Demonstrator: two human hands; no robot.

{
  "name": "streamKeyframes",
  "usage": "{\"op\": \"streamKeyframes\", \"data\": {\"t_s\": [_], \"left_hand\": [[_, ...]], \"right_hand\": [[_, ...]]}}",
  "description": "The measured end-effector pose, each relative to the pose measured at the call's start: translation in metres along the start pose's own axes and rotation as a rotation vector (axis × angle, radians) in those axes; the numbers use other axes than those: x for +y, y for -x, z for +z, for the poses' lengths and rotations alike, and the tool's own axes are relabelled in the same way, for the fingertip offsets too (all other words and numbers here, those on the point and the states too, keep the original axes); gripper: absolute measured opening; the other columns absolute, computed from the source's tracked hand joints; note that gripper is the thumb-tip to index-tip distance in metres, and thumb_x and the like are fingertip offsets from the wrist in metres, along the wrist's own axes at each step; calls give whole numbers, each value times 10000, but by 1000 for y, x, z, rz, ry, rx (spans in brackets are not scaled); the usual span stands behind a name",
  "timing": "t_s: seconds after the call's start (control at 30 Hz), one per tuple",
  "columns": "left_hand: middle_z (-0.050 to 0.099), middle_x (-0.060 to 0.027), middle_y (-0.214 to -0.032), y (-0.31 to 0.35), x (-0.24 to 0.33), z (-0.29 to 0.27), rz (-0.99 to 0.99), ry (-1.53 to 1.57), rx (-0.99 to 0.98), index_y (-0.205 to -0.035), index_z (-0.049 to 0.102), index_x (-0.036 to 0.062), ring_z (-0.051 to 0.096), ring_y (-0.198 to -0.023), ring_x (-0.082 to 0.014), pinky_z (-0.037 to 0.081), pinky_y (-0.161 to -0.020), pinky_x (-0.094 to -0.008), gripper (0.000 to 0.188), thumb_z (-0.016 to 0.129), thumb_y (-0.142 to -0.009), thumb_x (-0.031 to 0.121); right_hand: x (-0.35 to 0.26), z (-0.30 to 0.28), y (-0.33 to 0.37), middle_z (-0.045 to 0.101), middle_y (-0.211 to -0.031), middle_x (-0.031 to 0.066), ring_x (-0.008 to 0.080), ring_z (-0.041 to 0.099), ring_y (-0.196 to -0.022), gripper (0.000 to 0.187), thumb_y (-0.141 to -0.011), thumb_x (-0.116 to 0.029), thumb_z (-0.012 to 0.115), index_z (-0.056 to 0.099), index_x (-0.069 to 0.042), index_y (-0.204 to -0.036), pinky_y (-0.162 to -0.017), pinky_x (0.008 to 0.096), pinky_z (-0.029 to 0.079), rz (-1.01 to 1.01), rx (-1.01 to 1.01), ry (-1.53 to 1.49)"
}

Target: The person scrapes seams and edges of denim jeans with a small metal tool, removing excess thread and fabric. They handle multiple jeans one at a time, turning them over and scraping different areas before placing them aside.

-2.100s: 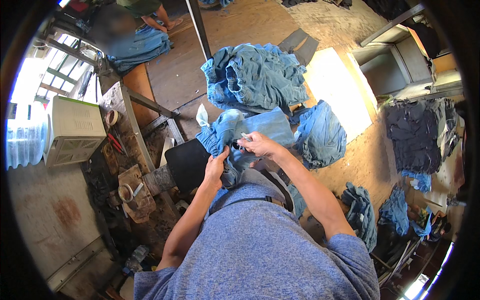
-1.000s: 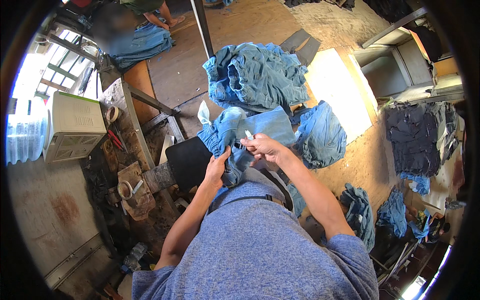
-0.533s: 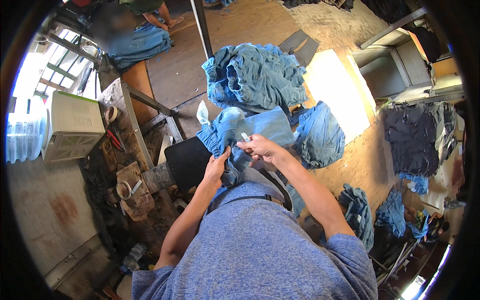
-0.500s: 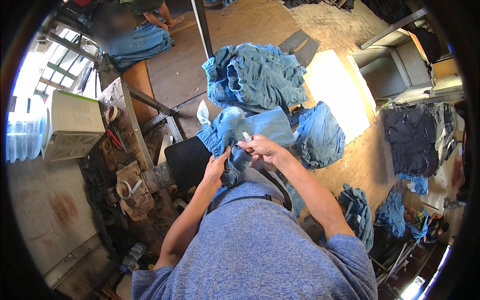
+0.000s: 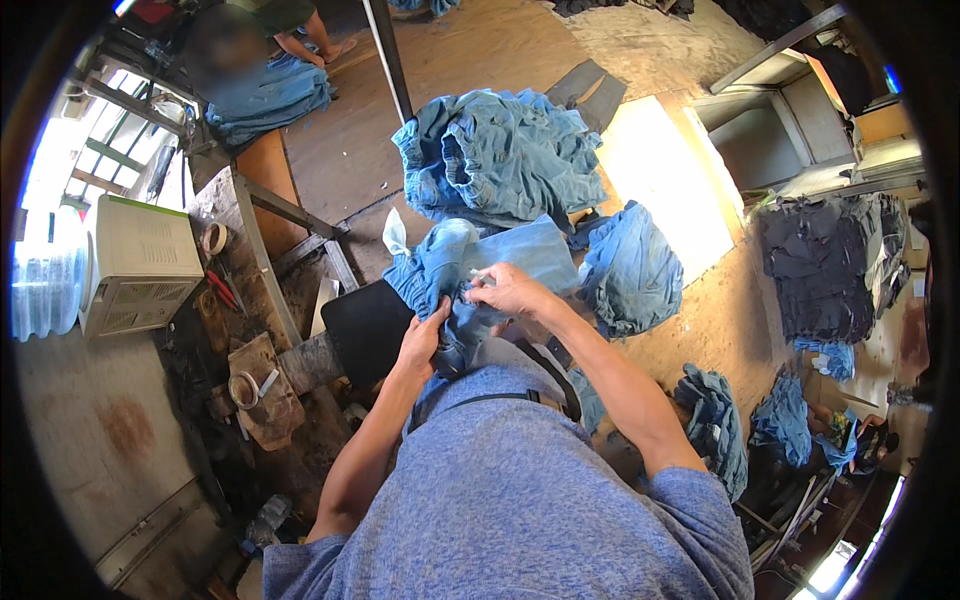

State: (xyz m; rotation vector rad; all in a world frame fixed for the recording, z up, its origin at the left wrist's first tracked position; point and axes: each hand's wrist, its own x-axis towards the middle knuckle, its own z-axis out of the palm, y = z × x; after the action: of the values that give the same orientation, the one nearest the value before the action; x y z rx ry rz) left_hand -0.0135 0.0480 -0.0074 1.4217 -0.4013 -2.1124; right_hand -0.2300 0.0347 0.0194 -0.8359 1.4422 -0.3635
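Note:
Across my lap lies a light-blue denim garment (image 5: 452, 250) with a gathered elastic edge; one leg stretches to the right, and a white cloth tab sticks up at its upper left. My left hand (image 5: 425, 335) is closed on the bunched denim near that edge. Just to the right, my right hand (image 5: 508, 290) pinches a small pale handheld tool (image 5: 483, 275) against the cloth. Its working end is hidden, so its exact kind cannot be made out. Beyond the garment sits a big pile of similar denim (image 5: 510, 155).
More denim heaps (image 5: 632, 270) lie to the right, near a stack of dark cloth (image 5: 825, 265). At left, a worn bench holds tape rolls (image 5: 243, 388) and red-handled pliers (image 5: 222, 290), beside a white appliance (image 5: 140, 265). A black panel (image 5: 365, 330) adjoins my lap. Another person handles denim at upper left.
My right hand and its pale tool have shifted slightly left and down into the denim, so less of the tool shows. My left hand keeps its grip. The whole view has shifted a little.

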Motion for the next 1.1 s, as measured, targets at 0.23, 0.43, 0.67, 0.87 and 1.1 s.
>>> {"op": "streamKeyframes", "data": {"t_s": [0.23, 0.43, 0.67, 0.87, 1.1], "left_hand": [[747, -75, -1079, 7, 21, -4, -72, -96, -149, -1243, 665, 25, 747, -911, -207, 621, -833, -360, 401, 830, -894, 136], [718, -90, -1176, 17, 42, -13, -53, -210, -224, -1318, 610, 31, 731, -1001, -213, 615, -893, -370, 568, 840, -799, 4], [723, -88, -1162, 11, 38, -28, -114, -180, -288, -1355, 597, 23, 738, -976, -231, 621, -878, -384, 599, 823, -800, 9], [734, -100, -1151, -1, 32, -38, -150, -147, -353, -1327, 619, 12, 747, -950, -240, 629, -858, -394, 531, 780, -821, -8], [734, -116, -1166, 4, 34, -32, -114, -149, -341, -1326, 618, 2, 746, -971, -249, 621, -895, -406, 522, 765, -825, -3]], "right_hand": [[4, -27, 27, 738, -1004, 164, 277, 705, -970, 330, -1067, -329, 608, 581, -45, -1233, -861, 431, 544, -195, 323, 245], [-23, -2, 62, 738, -859, 135, 347, 690, -922, 213, -1023, -292, 653, 618, -101, -1110, -793, 484, 540, -571, 453, 690], [-33, 21, 53, 707, -867, 78, 311, 671, -892, 181, -926, -287, 740, 702, -110, -927, -775, 447, 558, -623, 651, 965], [-36, 13, 51, 720, -868, 77, 319, 684, -890, 188, -918, -308, 750, 727, -121, -927, -755, 457, 560, -611, 575, 861], [-25, 9, 46, 712, -865, 100, 328, 678, -851, 175, -939, -282, 732, 735, -114, -986, -751, 467, 554, -538, 551, 846]]}}
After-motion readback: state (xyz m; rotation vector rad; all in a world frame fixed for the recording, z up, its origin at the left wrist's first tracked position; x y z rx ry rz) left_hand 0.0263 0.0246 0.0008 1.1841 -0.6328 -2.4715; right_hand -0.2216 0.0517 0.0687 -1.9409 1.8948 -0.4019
